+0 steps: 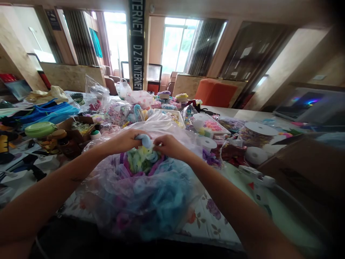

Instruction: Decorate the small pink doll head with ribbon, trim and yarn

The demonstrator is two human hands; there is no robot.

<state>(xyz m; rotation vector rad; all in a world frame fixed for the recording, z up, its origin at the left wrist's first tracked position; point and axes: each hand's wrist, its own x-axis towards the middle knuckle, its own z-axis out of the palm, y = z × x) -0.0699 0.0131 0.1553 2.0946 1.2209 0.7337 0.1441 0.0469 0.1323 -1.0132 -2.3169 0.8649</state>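
Note:
A big clear plastic bag [107, 201] lies open in front of me, stuffed with fluffy fibre in blue, purple, green and yellow [151, 194]. Above its mouth both hands meet on a light blue tuft [147, 141]. My left hand [126, 141] pinches the tuft from the left with fingers curled. My right hand [168, 145] grips it from the right, fingers closed. Both forearms reach in from the bottom corners.
The floral tablecloth [207, 216] shows at the near edge. Craft supplies crowd the table: white ribbon rolls [256, 154], a bead tray [212, 126], a green lid [40, 128], blue fabric [48, 113], a cardboard box [304, 169] at right. An orange chair [215, 92] stands behind.

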